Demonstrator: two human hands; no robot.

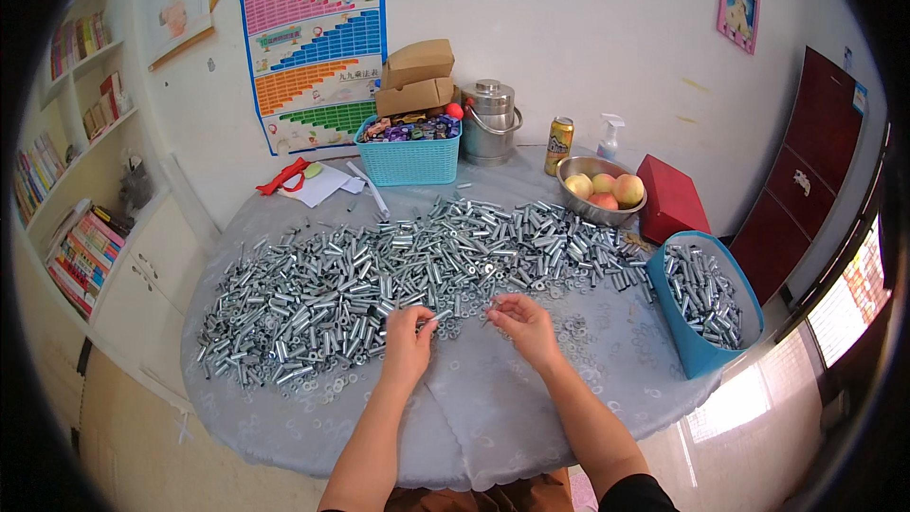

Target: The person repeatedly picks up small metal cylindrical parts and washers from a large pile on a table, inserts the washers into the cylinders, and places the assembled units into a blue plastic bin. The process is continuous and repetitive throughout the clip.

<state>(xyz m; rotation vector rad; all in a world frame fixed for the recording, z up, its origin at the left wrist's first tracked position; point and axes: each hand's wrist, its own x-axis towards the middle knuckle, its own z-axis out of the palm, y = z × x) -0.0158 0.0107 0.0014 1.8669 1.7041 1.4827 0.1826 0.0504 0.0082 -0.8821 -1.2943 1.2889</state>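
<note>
Between the thumb and fingers of my left hand [409,346] is a short shiny metal tube [441,317], its free end pointing right. My right hand [527,327] is closed in a pinch a little to the right; a thin, small metal piece shows at its fingertips, too small to name. The two hands are apart, just above the near edge of a wide heap of loose metal tubes [355,275] and similar hardware. Flat washers [573,327] lie scattered along the heap's near side, by my right hand.
A blue bin [680,315] full of metal tubes stands at the table's right edge. Behind the heap are a turquoise basket [408,163], a steel canister [488,123], a yellow can [559,145], a steel bowl [607,215] of fruit and a red box [671,199]. Grey cloth [379,436] covers the table.
</note>
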